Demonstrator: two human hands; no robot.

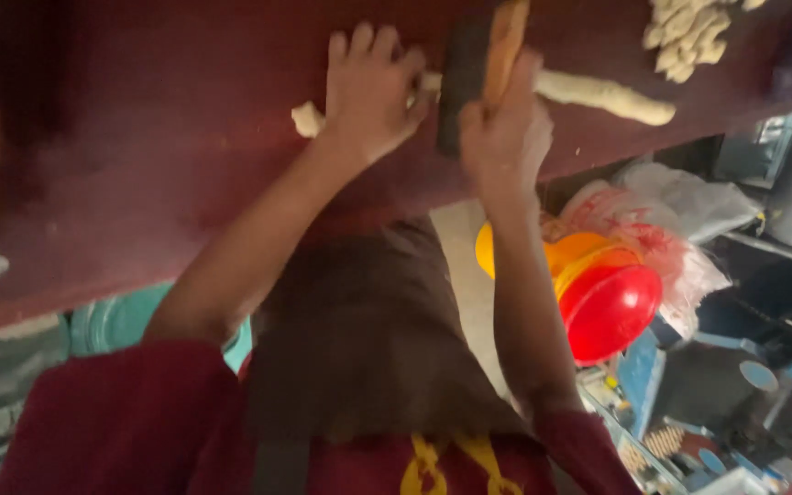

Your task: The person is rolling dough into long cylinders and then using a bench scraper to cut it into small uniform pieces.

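Note:
My left hand [368,82] lies flat, fingers spread, on a long roll of pale dough [598,94] stretched across the dark red worktop [158,137]. A stub of the same dough [306,119] shows just left of that hand. My right hand [499,124] grips a dough scraper [480,55] with a wooden handle and a dark blade, held upright over the roll beside the left hand. A heap of small cut dough pieces [687,37] lies at the top right of the worktop.
Below the worktop's edge stand a yellow jar with a red lid [602,298], crumpled plastic bags [680,206], a teal container [121,321] and cluttered small items at the lower right. My dark apron and red shirt fill the lower middle.

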